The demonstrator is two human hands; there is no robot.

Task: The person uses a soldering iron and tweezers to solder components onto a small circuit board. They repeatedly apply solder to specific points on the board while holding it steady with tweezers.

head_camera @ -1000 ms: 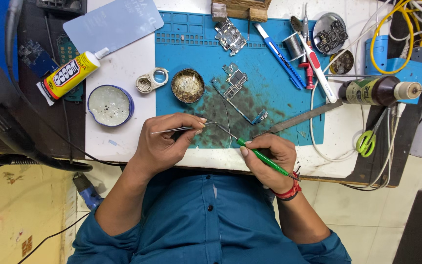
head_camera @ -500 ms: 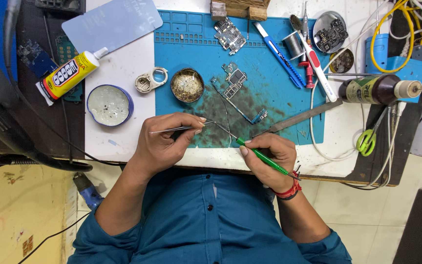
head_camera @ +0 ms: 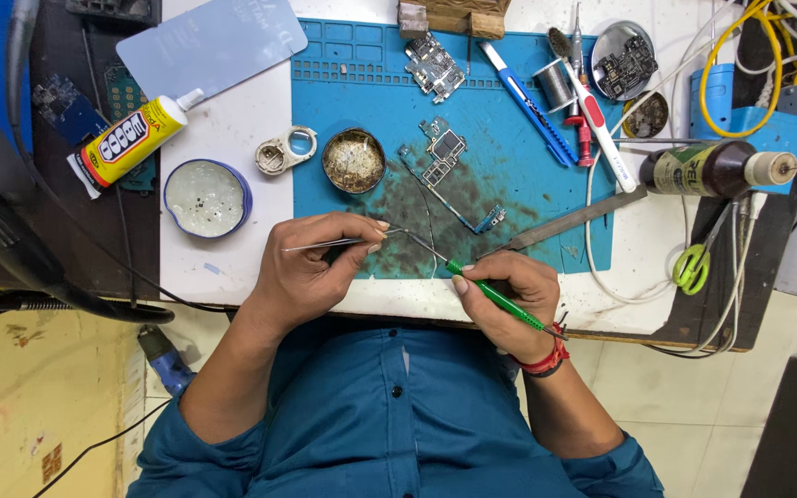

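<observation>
Both tool tips meet over the dark, stained patch of the blue mat, just ahead of the two hands; whatever small part lies under them is too fine to make out. The left hand pinches steel tweezers between thumb and fingers, the points aimed rightward toward the other hand. The right hand grips a green-handled tool like a pen, its thin metal tip angled up and left to meet the tweezers. The step in hand appears to be fine work on a tiny part, held by one tool and worked by the other; the next move would call for a steady left pinch and only slight motion of the right tip. Just beyond the tips lies a narrow circuit strip, and farther out a second board. Ahead of the left hand stand a round tin and a white dish, with a yellow glue tube farther left. Beyond the right hand lie a metal file, a blue pen, a brown bottle and green scissors.
</observation>
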